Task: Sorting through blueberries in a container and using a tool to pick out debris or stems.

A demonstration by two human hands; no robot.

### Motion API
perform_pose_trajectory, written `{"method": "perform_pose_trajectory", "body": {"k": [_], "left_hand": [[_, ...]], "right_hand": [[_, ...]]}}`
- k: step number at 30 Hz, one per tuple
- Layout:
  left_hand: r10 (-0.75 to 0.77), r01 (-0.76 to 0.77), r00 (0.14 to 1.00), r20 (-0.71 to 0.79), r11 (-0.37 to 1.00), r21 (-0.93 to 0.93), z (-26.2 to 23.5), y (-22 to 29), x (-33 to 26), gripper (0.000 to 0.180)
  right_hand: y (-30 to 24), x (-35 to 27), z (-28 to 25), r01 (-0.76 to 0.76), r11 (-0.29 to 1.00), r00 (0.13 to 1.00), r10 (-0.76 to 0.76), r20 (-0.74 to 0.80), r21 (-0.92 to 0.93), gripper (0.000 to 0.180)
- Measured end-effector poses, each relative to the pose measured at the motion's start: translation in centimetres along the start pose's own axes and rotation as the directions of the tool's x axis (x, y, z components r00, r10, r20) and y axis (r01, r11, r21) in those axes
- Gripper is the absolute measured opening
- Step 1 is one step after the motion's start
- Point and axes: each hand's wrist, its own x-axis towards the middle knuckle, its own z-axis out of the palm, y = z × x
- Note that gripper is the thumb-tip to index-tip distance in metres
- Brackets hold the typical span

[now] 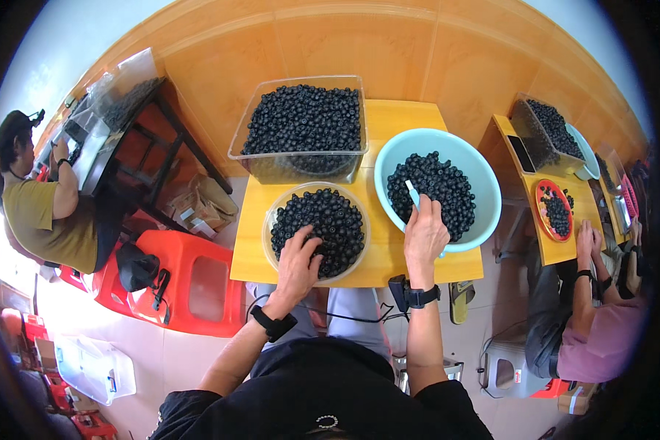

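My left hand (298, 258) rests on the dark, round, berry-like beads (328, 220) in a round see-through bowl (365, 253). Its fingers are curved and spread apart, fingertips among the beads; no bead shows lifted between them. Closed fingers of my right hand (427, 233) hold a slim tool (413, 193) with a white end and a pale blue part; its kind I cannot make out. That hand is over the near side of a light blue basin (484, 165), which holds more of the same beads (440, 187). Dark bands circle both my wrists.
A large see-through bin (293, 172) full of beads stands behind the bowl on the yellow table (400, 275). Left are a red plastic stool (205, 282) with a black cap and a seated person (59, 213). Another person (598, 330) works right, beside a red plate (554, 211).
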Motion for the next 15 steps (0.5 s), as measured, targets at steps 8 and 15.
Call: {"method": "perform_pose_trajectory", "body": {"k": [8,15], "left_hand": [[-0.123,0.128,0.977,-0.175,0.992,0.016,-1.0,-3.1,0.8,0.064],[-0.091,0.057,0.992,0.092,0.946,0.318,0.9,-3.0,1.0,0.065]], "right_hand": [[0.3,-0.1,0.1,-0.003,1.000,1.000,0.003,0.019,-0.012,0.023],[-0.4,-0.1,0.0,0.000,0.999,1.000,0.001,0.027,-0.034,0.023]]}}
